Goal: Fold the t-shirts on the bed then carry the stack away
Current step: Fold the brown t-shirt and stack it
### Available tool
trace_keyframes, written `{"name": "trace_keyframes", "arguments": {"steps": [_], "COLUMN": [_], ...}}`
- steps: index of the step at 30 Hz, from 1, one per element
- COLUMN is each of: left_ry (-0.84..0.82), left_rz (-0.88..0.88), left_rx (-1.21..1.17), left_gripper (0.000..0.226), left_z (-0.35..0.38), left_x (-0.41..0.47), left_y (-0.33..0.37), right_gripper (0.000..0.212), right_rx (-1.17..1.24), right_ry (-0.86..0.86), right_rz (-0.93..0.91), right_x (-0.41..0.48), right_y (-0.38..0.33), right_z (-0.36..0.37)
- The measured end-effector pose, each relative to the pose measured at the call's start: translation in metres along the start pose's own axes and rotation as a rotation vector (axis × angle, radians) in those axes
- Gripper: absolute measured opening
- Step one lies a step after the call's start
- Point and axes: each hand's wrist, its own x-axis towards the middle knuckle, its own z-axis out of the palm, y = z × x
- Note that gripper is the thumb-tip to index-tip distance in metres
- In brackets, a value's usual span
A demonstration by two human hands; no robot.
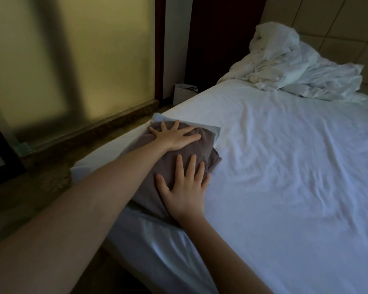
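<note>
A folded grey-brown t-shirt (170,160) lies near the left edge of the bed (285,166), on top of a folded light blue t-shirt (216,131) whose edges show at the far side. My left hand (175,134) lies flat on the far part of the grey shirt with fingers spread. My right hand (185,187) presses flat on its near part, fingers straight and pointing away from me.
A crumpled white duvet (295,64) is heaped at the head of the bed. A white paper bag (184,94) stands on the floor beside the bed. A frosted glass wall (72,60) and a dark floor strip run along the left.
</note>
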Motion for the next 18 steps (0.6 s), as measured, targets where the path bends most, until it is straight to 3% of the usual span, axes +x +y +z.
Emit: {"name": "trace_keyframes", "arguments": {"steps": [4,8,12,18], "left_ry": [0.091,0.395,0.647,0.471], "left_rz": [0.023,0.095,0.118,-0.019], "left_rx": [-0.043,-0.184,-0.113,0.030], "left_gripper": [0.059,0.040,0.034,0.050], "left_z": [-0.005,-0.002,-0.006,0.040], "left_x": [-0.013,-0.042,-0.095,-0.160], "left_y": [-0.001,-0.001,-0.028,-0.062], "right_gripper": [0.094,0.098,0.099,0.099], "right_rx": [0.007,-0.005,0.007,-0.042], "right_ry": [0.002,0.013,0.008,-0.036], "right_rz": [-0.011,-0.028,-0.022,-0.080], "right_x": [0.001,-0.002,-0.001,-0.007], "right_y": [0.001,-0.002,-0.001,0.000], "right_z": [-0.001,-0.005,-0.008,-0.010]}}
